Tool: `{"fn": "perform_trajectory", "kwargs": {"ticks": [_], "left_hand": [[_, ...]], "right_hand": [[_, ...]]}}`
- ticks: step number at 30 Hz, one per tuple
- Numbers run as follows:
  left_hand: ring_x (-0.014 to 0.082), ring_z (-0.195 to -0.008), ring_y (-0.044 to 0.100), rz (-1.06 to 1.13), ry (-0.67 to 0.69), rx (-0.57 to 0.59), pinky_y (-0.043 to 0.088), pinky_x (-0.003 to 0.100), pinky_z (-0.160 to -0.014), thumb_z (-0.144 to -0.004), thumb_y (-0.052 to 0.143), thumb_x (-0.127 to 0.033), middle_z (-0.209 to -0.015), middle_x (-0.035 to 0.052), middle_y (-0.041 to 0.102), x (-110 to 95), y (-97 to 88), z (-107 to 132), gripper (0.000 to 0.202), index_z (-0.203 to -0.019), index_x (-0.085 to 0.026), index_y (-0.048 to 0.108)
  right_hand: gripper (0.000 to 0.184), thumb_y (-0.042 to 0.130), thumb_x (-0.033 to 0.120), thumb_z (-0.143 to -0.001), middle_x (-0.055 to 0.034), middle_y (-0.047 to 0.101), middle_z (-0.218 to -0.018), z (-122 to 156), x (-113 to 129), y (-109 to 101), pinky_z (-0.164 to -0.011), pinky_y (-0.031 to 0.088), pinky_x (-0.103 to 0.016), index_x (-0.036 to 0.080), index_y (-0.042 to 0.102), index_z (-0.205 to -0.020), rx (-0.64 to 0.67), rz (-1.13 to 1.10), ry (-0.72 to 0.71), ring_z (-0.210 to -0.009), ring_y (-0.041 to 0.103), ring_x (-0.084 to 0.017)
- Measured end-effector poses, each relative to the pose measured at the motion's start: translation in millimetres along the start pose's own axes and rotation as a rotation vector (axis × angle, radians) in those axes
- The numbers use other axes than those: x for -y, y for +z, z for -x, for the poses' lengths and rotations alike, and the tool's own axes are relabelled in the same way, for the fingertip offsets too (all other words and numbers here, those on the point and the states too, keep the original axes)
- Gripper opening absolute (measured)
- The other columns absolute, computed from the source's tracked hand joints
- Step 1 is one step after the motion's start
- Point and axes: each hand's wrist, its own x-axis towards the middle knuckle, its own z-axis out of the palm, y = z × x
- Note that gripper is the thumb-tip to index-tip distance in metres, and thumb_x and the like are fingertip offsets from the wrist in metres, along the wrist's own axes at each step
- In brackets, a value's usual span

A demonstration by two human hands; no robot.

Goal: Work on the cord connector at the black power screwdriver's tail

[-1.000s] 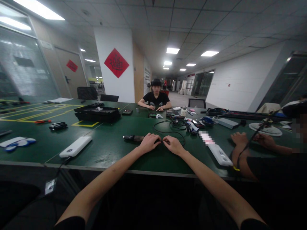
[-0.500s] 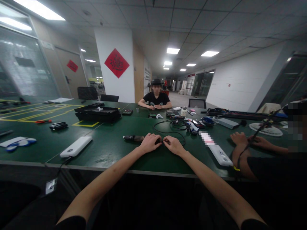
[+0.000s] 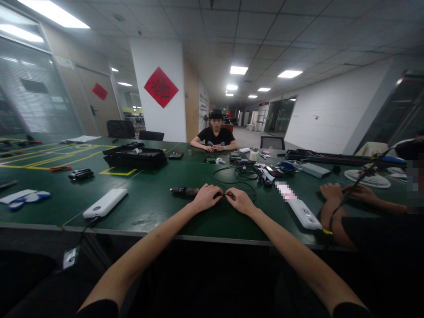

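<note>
While both bare forearms stretch out over the near edge of the table [image 3: 149, 207], whose top is a flat, matte, dark-green mat, the left hand [image 3: 206, 197] lies with its fingers curled down over the rear end of a dark tool [image 3: 183, 191]. This is a slim cylinder with a dull barrel, lying flat on the mat and pointing off to the left. Just beside it, the right hand [image 3: 241, 201] has thumb and fingertips pinched on a thin black cable [image 3: 227, 194]. A short stretch of the cable shows in the narrow gap between the two hands, and past the knuckles it swings into a loose round loop on the mat. Whether it joins the tool is hidden under the left palm. Well to the left lies a white power bank [image 3: 104, 202], a smooth plastic oblong with rounded corners. A similar white oblong device [image 3: 304, 213] lies to the right, near a co-worker's hands [image 3: 331, 192] that rest on the mat. Farther back sits a shallow rectangular black tray [image 3: 135, 158], partly over yellow tape lines [image 3: 117, 173]. A person opposite [image 3: 216, 136] in a black shirt has both hands on the tabletop.
</note>
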Motion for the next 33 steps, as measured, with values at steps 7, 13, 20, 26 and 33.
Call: {"fn": "perform_trajectory", "kwargs": {"ticks": [7, 13, 20, 26, 33], "left_hand": [[0.0226, -0.101, 0.063, -0.004, -0.007, -0.007, 0.037, 0.039, -0.096, -0.099, 0.061, -0.04, -0.106, 0.0031, 0.072, -2.5, -1.3, 1.1, 0.02, -0.113, -0.027, 0.067], [0.0238, -0.101, 0.063, -0.006, -0.02, -0.01, 0.037, 0.04, -0.093, -0.099, 0.061, -0.043, -0.104, 0.0042, 0.073, -1.4, -0.8, 0.0, 0.022, -0.11, -0.025, 0.066], [0.0219, -0.103, 0.062, -0.01, -0.001, 0.015, 0.042, 0.041, -0.099, -0.1, 0.059, -0.043, -0.11, 0.0052, 0.069, 0.3, 0.4, -0.1, 0.027, -0.113, -0.021, 0.067], [0.0242, -0.105, 0.061, -0.046, 0.01, 0.017, 0.038, 0.041, -0.098, -0.103, 0.054, -0.048, -0.109, 0.006, 0.07, -0.4, 2.1, 0.6, 0.031, -0.119, -0.024, 0.065], [0.0246, -0.101, 0.06, -0.053, 0.133, 0.078, 0.036, 0.04, -0.095, -0.107, 0.044, -0.039, -0.103, 0.0092, 0.07, -1.3, 3.6, -3.0, 0.03, -0.111, -0.024, 0.07]], "right_hand": [[0.013, 0.063, 0.026, -0.097, -0.0047, 0.072, -0.099, 0.0, 1.1, -0.5, -0.075, 0.049, -0.028, 0.023, 0.07, -0.108, -0.002, -0.004, 0.01, -0.084, 0.065, -0.019], [0.012, 0.063, 0.027, -0.097, -0.0047, 0.071, -0.098, 0.4, 2.4, -1.2, -0.075, 0.049, -0.029, 0.024, 0.07, -0.107, -0.005, -0.005, 0.008, -0.083, 0.065, -0.02], [0.013, 0.064, 0.027, -0.097, -0.0044, 0.071, -0.097, 0.0, 2.2, -0.9, -0.076, 0.05, -0.03, 0.024, 0.07, -0.108, -0.001, -0.007, 0.009, -0.084, 0.065, -0.02], [0.012, 0.063, 0.029, -0.1, -0.0047, 0.071, -0.098, 0.1, -1.3, 0.4, -0.078, 0.053, -0.031, 0.022, 0.069, -0.108, 0.02, -0.006, 0.001, -0.085, 0.066, -0.019], [0.019, 0.063, 0.034, -0.104, -0.0072, 0.069, -0.111, -2.1, 1.8, 2.9, -0.085, 0.058, -0.037, 0.018, 0.068, -0.113, 0.044, -0.014, -0.033, -0.094, 0.068, -0.02]]}}
